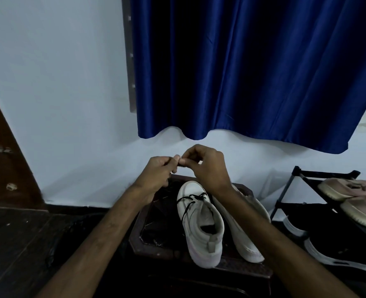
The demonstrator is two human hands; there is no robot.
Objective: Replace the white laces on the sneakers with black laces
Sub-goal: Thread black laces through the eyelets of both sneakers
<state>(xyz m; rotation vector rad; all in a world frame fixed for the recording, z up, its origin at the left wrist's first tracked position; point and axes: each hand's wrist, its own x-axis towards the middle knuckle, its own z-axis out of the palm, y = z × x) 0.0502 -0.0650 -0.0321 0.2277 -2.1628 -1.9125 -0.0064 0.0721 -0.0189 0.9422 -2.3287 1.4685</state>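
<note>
Finding: both of your hands are hovering above the laced sneaker [199, 229], towards its toe end. Your left hand [158, 172] and right hand [210, 166] are curling inward, with thumb and fingertips [177, 157] pressing together where the two hands are meeting. Something small is being pinched there. It is too small to identify, but judging by the task it is the free end of the black lace [190, 198].

The black lace is crossing only the lower eyelets of the laced sneaker, so the upper ones are still waiting. No white lace is showing.

The laced sneaker is standing upright on the dark wooden counter [156, 250]. The second sneaker [248, 239] is lying just beside it on the right, partly under your right forearm, so its lacing cannot be assessed.

Recommendation: you are likely tidying or matching the lace tips.
- Keep the pinch close to the tip so it stays stiff and narrow for the next eyelet.
- Compare both ends for equal length before threading on.
- Keep the lace flat, not twisted.
- Steady the laced sneaker as you pull, since a tug could tip it.

Containers: the opening of the laced sneaker is showing only dark lining. Well to the right of the laced sneaker, the shoe rack [285, 194] is holding pale pink shoes [339, 188] on its upper shelf and black shoes with white soles [339, 252] lower down.
</note>
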